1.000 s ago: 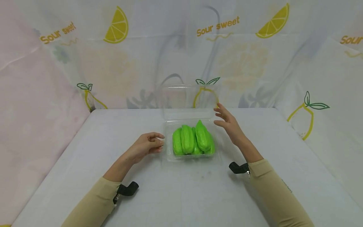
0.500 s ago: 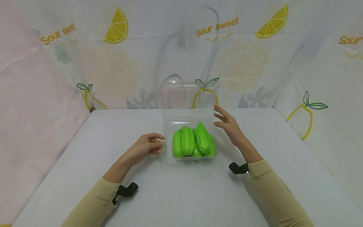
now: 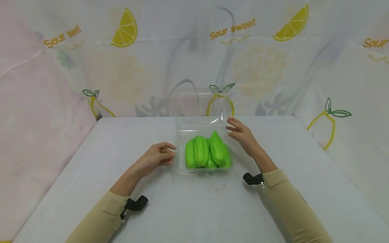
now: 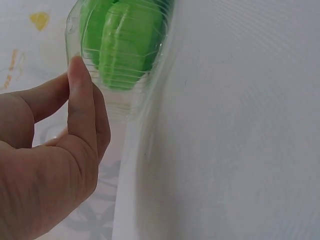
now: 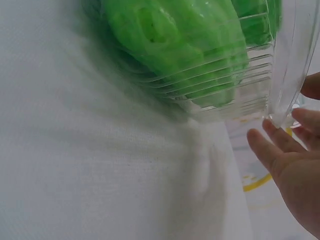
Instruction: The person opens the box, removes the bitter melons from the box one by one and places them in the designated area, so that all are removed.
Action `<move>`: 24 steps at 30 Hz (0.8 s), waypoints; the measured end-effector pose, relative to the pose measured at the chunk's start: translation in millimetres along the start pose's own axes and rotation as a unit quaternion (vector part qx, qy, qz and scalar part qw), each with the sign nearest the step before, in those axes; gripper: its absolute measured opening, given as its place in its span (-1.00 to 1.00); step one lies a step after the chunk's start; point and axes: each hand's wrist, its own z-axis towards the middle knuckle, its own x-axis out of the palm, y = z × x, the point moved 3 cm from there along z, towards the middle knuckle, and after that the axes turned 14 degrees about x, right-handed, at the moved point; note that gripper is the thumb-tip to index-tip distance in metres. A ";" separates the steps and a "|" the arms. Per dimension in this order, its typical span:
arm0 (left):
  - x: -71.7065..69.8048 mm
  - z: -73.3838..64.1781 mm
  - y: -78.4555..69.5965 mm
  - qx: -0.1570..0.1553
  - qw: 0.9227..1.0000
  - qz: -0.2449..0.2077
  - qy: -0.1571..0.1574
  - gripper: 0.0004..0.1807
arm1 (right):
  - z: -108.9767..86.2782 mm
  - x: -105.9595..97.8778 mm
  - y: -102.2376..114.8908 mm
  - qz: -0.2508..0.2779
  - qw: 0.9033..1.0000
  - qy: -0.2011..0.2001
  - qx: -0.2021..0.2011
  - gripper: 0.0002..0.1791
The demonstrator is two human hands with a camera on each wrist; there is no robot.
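Note:
A clear plastic clamshell container (image 3: 182, 171) sits mid-table with its lid (image 3: 200, 121) raised at the back. Inside lie several bright green, elongated, ridged fruits or vegetables (image 3: 201, 152), one with a pointed tip. At the container's left edge, my left hand (image 3: 156, 157) pinches the rim between thumb and fingers; the left wrist view shows the thumb tip on the clear edge. My right hand (image 3: 243, 135) is at the lid's lower right side, fingers extended and slightly spread. In the right wrist view its fingertips (image 5: 270, 125) are right at the clear plastic edge.
The white-covered table (image 3: 194, 212) ends at a hanging cloth backdrop (image 3: 170, 60) with lemon prints, close behind the raised lid. More cloth hangs along both sides. Black wrist camera mounts (image 3: 137, 203) jut from both sleeves.
My right hand has moved slightly down and left along the lid's side. The lid stands a little higher than a second ago, and new glints show low on it. The left hand stays put.

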 end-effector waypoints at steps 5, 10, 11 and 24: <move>3.2 -0.6 -2.6 0.001 1.000 -0.004 0.007 -0.51 | -0.4 -1.7 -5.4 0.014 1.000 0.006 0.022 -0.33; 4.2 -0.6 -3.4 0.001 1.000 -0.005 0.011 -0.55 | 0.1 -2.5 -7.5 0.030 0.999 0.010 0.029 -0.33; 4.1 -0.6 -3.3 0.000 1.000 -0.005 0.010 -0.56 | 0.3 -2.4 -7.8 0.032 0.999 0.011 0.030 -0.34; 5.2 -1.2 -4.1 -0.010 1.000 -0.010 0.024 -0.64 | 0.8 -2.8 -15.8 0.078 0.996 0.025 0.044 -0.36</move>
